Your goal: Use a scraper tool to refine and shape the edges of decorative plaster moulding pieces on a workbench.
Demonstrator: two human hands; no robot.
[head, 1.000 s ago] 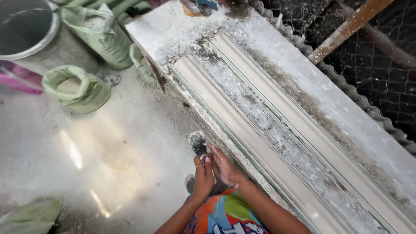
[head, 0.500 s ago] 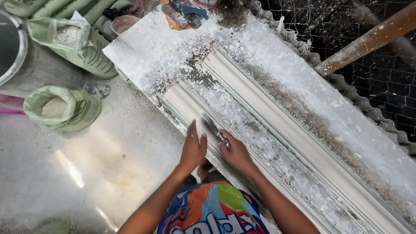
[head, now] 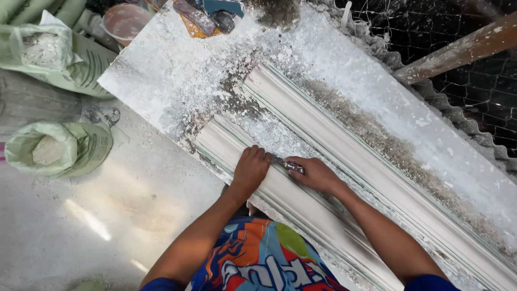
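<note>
On the near moulding (head: 301, 205) — scraper (head: 285, 164), seemingly between both hands' fingers (head: 258, 156).

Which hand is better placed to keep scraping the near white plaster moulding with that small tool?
Probably the right hand: it grips the small scraping tool on the white plaster moulding. The left hand only presses flat beside the blade.
</note>
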